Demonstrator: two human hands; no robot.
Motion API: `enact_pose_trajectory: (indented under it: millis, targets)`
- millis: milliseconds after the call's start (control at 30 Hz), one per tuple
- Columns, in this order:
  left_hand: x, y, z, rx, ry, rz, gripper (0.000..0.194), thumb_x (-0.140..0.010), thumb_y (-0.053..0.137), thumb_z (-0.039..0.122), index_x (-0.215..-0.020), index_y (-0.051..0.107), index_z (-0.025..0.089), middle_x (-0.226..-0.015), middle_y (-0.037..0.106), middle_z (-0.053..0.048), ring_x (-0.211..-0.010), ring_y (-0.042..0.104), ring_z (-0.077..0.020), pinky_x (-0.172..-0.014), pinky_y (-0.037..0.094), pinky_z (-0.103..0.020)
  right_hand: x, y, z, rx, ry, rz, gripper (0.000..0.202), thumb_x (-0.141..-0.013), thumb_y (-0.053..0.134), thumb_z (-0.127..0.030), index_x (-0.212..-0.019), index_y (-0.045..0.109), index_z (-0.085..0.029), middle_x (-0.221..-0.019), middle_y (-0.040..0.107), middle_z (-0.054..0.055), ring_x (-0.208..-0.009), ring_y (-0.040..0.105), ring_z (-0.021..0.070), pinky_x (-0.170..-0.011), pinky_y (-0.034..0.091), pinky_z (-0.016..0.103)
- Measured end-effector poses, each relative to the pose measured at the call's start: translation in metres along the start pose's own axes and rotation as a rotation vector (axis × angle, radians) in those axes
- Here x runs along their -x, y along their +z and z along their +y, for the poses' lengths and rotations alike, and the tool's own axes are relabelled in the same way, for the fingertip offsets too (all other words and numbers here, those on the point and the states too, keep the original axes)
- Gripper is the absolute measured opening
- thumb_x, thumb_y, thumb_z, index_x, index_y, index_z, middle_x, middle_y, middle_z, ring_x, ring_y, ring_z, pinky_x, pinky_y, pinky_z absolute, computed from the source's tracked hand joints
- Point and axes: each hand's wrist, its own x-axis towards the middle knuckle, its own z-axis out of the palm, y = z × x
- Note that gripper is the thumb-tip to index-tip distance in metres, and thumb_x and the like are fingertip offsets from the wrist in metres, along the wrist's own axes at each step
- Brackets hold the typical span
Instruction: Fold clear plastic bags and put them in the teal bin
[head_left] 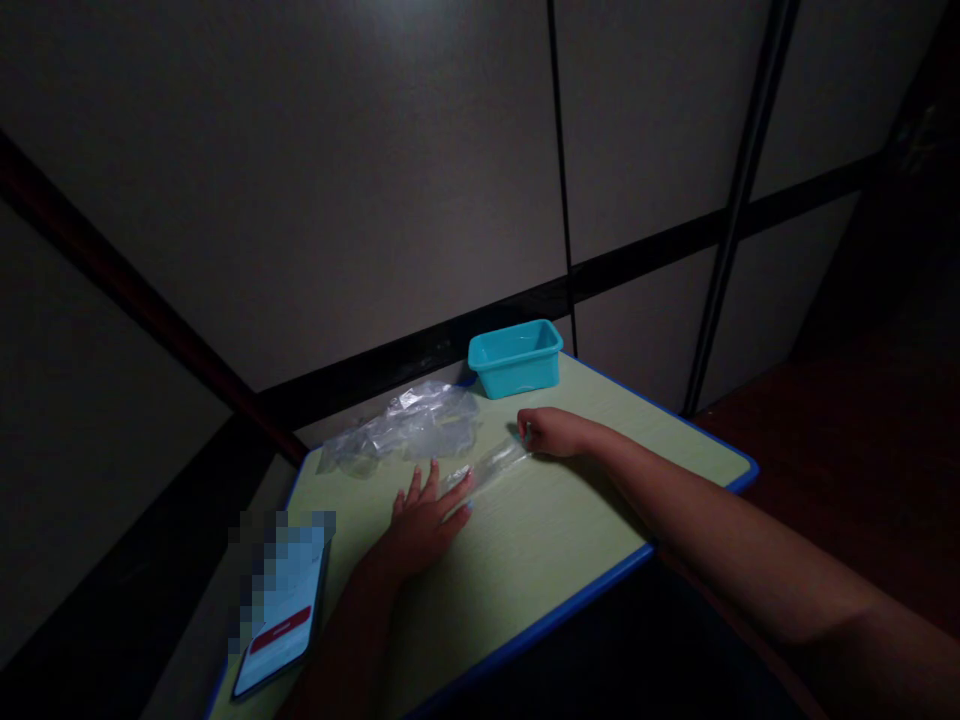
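A narrow strip of clear plastic [496, 462] lies across the middle of the table between my hands. My left hand [424, 520] rests at its left end, fingers spread, with the fingertips on or beside the plastic. At the other end, my right hand [551, 431] is closed in a pinch on the plastic. Behind my left hand spreads a heap of crumpled clear plastic bags [412, 425]. A turquoise rectangular basket [521, 375] stands upright near the back corner, behind my right hand.
The light green table [577, 510] has a blue edge. A phone [285, 610] with a lit screen lies at the left front, beside my left forearm. A panelled wall or cabinet [412, 200] rises directly behind the table.
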Motion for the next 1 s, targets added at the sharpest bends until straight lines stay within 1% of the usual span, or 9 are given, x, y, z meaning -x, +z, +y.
enact_pose_trajectory:
  millis: [133,300,400,500,600,700,800,900,1000]
  targets:
    - [0.0,-0.001,0.0,-0.008,0.013,-0.002,0.054,-0.089,0.021,0.058,-0.14,0.016,0.041,-0.151,-0.005,-0.004,-0.135,-0.004,-0.0378,-0.104,0.014,-0.057,-0.001,0.0,0.001,0.04,0.029,0.032,0.019,-0.069,0.059,-0.014,-0.088,0.061,-0.017,-0.083,0.065,0.006,-0.07,0.053,0.015,-0.057,0.033,0.022]
    - [0.002,-0.003,0.004,-0.024,-0.013,-0.012,0.053,-0.091,0.018,0.055,-0.141,0.014,0.039,-0.15,-0.006,-0.005,-0.135,-0.001,-0.037,-0.103,0.016,-0.056,-0.005,0.002,0.003,0.052,0.035,0.191,0.019,-0.08,0.056,-0.03,-0.091,0.061,-0.016,-0.091,0.061,0.009,-0.083,0.052,0.0177,-0.069,0.036,0.024]
    - [0.001,-0.003,0.004,-0.015,-0.011,-0.007,0.052,-0.09,0.017,0.056,-0.14,0.015,0.04,-0.151,-0.007,-0.004,-0.135,-0.002,-0.0377,-0.103,0.015,-0.057,-0.007,0.006,0.0,0.107,0.077,0.233,0.026,-0.085,0.048,-0.038,-0.095,0.06,-0.017,-0.099,0.058,0.012,-0.097,0.048,0.0227,-0.078,0.036,0.029]
    - [0.0,-0.001,0.002,0.022,-0.009,0.004,0.051,-0.09,0.02,0.056,-0.139,0.02,0.042,-0.151,-0.006,-0.003,-0.134,-0.004,-0.0392,-0.103,0.013,-0.058,-0.009,0.01,-0.006,0.135,0.092,0.216,0.035,-0.089,0.037,-0.044,-0.098,0.06,-0.018,-0.107,0.056,0.013,-0.104,0.044,0.0257,-0.081,0.036,0.036]
    - [0.0,0.001,0.001,0.04,-0.012,0.011,0.051,-0.09,0.021,0.056,-0.139,0.021,0.042,-0.151,-0.005,-0.002,-0.134,-0.004,-0.0394,-0.103,0.012,-0.058,-0.01,0.01,-0.012,0.054,0.11,0.193,0.05,-0.094,0.022,-0.044,-0.087,0.063,-0.017,-0.103,0.059,0.012,-0.103,0.045,0.0247,-0.085,0.033,0.039]
    - [0.0,0.0,0.002,0.032,-0.01,0.006,0.053,-0.089,0.021,0.059,-0.139,0.02,0.042,-0.151,-0.006,-0.001,-0.135,-0.004,-0.0392,-0.103,0.013,-0.058,-0.01,0.007,-0.014,-0.127,0.147,0.216,0.067,-0.094,0.008,-0.046,-0.073,0.066,-0.018,-0.092,0.064,0.007,-0.1,0.048,0.0217,-0.087,0.03,0.038]
    - [0.0,-0.001,0.003,0.021,-0.011,-0.003,0.054,-0.088,0.023,0.059,-0.139,0.019,0.042,-0.151,-0.007,-0.001,-0.134,-0.004,-0.0394,-0.103,0.014,-0.058,-0.011,0.005,-0.013,-0.132,0.163,0.218,0.059,-0.091,0.024,-0.051,-0.066,0.065,-0.016,-0.078,0.065,0.006,-0.089,0.053,0.0201,-0.079,0.032,0.032]
    - [0.0,-0.002,0.004,0.022,-0.006,-0.003,0.055,-0.088,0.025,0.059,-0.14,0.017,0.042,-0.151,-0.007,-0.002,-0.134,-0.004,-0.0396,-0.103,0.013,-0.058,-0.012,0.006,-0.009,-0.013,0.16,0.167,0.037,-0.083,0.048,-0.043,-0.064,0.063,-0.016,-0.07,0.064,0.006,-0.074,0.054,0.0171,-0.066,0.032,0.027]
    - [0.0,-0.002,0.005,0.002,-0.024,0.004,0.057,-0.089,0.023,0.058,-0.141,0.011,0.04,-0.151,-0.005,-0.004,-0.135,-0.002,-0.0388,-0.103,0.015,-0.058,-0.013,0.006,-0.006,0.029,0.126,0.132,0.031,-0.083,0.049,-0.038,-0.066,0.063,-0.016,-0.071,0.065,0.006,-0.067,0.053,0.0148,-0.059,0.029,0.025]
